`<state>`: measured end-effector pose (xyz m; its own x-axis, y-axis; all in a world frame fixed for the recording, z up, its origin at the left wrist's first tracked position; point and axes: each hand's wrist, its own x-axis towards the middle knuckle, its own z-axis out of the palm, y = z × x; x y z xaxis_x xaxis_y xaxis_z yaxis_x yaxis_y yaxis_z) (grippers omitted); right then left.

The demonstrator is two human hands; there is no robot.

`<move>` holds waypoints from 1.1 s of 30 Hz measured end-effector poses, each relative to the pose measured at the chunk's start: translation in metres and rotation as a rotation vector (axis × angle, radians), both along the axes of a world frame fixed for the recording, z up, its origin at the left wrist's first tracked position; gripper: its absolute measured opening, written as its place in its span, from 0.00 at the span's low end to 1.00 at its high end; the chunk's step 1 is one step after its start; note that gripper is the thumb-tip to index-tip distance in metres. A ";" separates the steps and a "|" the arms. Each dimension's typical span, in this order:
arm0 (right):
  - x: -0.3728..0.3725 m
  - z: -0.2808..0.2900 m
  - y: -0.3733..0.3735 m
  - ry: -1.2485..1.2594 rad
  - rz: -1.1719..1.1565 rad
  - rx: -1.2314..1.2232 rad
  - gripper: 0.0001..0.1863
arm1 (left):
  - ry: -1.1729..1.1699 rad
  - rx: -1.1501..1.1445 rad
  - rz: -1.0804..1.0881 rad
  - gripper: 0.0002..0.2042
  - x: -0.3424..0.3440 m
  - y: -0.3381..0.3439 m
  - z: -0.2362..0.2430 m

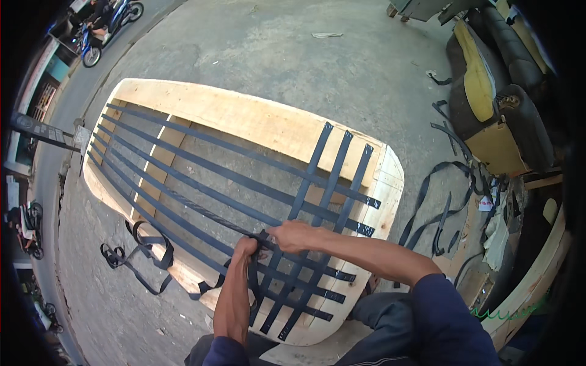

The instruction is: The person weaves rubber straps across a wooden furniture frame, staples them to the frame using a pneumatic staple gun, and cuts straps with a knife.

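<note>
A pale wooden frame (232, 110) with rounded corners lies across the view, strung with long dark straps (201, 155) and shorter crossing straps (345, 152) at its right end, some stapled at their ends. My left hand (246, 249) is closed on a dark strap (261, 243) at a crossing in the lower middle. Just right of it, my right hand (290, 236) also grips at that crossing, fingers curled; exactly what lies under its fingers is partly hidden. Loose strap loops (146, 244) hang over the frame's lower left edge.
Concrete ground (293, 55) surrounds the frame. An old dark padded seat with yellow foam (473, 73), strap offcuts (427, 201) and curved wood (546, 262) lie at the right. On the left are a road, a person on a blue motorbike (101, 30) and parked motorbikes (30, 226).
</note>
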<state>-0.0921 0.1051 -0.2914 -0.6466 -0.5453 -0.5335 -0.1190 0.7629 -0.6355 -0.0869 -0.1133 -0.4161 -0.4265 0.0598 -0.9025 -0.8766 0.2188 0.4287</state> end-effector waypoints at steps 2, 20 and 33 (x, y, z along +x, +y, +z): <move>-0.012 -0.055 -0.021 -0.158 -0.015 0.056 0.20 | 0.071 0.344 0.102 0.14 0.006 -0.004 -0.012; -0.144 0.034 0.127 0.396 -0.692 -0.153 0.13 | 0.431 -0.609 -0.724 0.20 0.014 -0.005 0.096; -0.098 0.037 0.058 0.093 -0.224 -0.200 0.16 | 0.793 -0.607 -0.613 0.12 -0.045 0.067 0.167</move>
